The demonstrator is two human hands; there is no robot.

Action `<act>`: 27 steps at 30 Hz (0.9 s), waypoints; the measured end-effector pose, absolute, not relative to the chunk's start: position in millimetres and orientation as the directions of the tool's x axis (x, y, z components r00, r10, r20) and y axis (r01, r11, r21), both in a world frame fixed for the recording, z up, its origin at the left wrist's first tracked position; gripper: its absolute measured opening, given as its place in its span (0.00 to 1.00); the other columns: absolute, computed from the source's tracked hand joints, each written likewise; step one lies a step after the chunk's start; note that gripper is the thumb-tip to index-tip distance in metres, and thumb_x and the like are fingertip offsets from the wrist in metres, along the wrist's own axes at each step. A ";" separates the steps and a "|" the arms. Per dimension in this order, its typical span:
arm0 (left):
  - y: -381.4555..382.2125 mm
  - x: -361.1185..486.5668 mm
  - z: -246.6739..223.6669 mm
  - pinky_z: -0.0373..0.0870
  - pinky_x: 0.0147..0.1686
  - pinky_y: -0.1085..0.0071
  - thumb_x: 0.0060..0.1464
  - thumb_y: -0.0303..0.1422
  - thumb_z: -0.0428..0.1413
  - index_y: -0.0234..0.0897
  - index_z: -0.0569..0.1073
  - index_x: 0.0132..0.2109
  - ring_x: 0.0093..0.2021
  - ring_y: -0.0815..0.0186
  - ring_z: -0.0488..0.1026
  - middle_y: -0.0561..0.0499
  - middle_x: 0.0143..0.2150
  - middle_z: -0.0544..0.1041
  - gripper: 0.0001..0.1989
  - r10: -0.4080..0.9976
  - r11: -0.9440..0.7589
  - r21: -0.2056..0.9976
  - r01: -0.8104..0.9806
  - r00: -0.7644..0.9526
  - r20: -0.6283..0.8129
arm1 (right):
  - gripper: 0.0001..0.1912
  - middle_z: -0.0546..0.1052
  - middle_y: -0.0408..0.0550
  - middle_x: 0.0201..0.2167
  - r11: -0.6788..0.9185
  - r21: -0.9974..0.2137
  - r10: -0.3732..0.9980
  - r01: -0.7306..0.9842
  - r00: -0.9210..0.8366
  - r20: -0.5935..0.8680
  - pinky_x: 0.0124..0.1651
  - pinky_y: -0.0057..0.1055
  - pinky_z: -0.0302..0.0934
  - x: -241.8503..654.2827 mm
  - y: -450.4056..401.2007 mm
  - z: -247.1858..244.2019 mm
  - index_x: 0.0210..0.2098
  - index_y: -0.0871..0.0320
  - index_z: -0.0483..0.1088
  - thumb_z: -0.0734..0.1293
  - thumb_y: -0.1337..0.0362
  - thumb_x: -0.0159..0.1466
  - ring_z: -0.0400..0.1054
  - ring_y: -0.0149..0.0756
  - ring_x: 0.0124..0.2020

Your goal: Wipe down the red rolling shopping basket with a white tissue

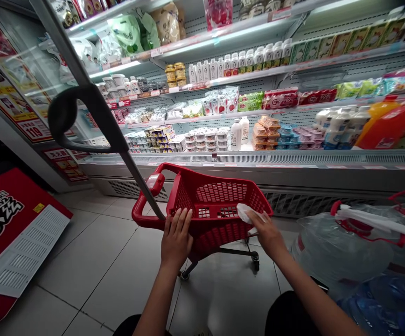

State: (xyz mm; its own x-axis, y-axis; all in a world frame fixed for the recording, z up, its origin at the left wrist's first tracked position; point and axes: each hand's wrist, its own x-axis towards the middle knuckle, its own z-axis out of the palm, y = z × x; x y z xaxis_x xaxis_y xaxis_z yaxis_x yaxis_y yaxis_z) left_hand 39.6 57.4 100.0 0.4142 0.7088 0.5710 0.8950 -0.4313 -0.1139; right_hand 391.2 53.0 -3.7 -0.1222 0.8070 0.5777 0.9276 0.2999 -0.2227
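A small red plastic shopping cart (219, 228) with a mesh basket stands in front of me. My left hand (178, 235) rests on the basket's near rim towards the handle end, its fingers stretched out and holding nothing. In my right hand (266, 232) is a white cloth (246, 213), pressed against the near rim towards the other end. Part of the cloth is hidden under the fingers. From the handle end a grey pole (137, 172) rises and leans left, with a black loop-shaped grip (97, 121) on it. I see nothing lying in the basket.
Behind the cart runs a refrigerated shelf unit (202, 159) with yogurt cups, bottles and packets. Large clear water jugs (342, 245) and blue bottles (387, 298) stand close on my right. A red cabinet (17, 224) is on the left. The floor is tiled.
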 end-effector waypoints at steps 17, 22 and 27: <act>54.5 104.4 54.0 0.53 0.74 0.47 0.56 0.26 0.55 0.41 0.52 0.77 0.78 0.51 0.46 0.48 0.78 0.55 0.44 0.736 -0.553 0.037 0.832 0.467 0.489 | 0.57 0.55 0.44 0.76 0.421 -0.181 0.796 0.889 -0.266 0.544 0.73 0.50 0.57 334.6 2.9 8.3 0.78 0.46 0.31 0.50 0.87 0.55 0.50 0.39 0.75; 60.5 86.9 50.0 0.57 0.73 0.51 0.52 0.21 0.54 0.45 0.57 0.75 0.79 0.54 0.46 0.50 0.78 0.55 0.44 0.739 -0.556 0.020 0.831 0.484 0.469 | 0.57 0.63 0.45 0.73 0.343 -0.177 0.836 0.923 -0.213 0.506 0.70 0.50 0.60 389.0 5.6 -6.9 0.78 0.43 0.36 0.49 0.87 0.53 0.60 0.38 0.71; 66.4 81.6 52.2 0.42 0.75 0.39 0.53 0.27 0.57 0.42 0.64 0.71 0.79 0.48 0.45 0.46 0.78 0.53 0.38 0.786 -0.484 0.059 0.873 0.404 0.467 | 0.57 0.64 0.44 0.72 0.222 -0.185 0.881 0.957 -0.116 0.458 0.67 0.48 0.65 417.4 20.0 -14.4 0.77 0.41 0.43 0.51 0.86 0.53 0.69 0.39 0.65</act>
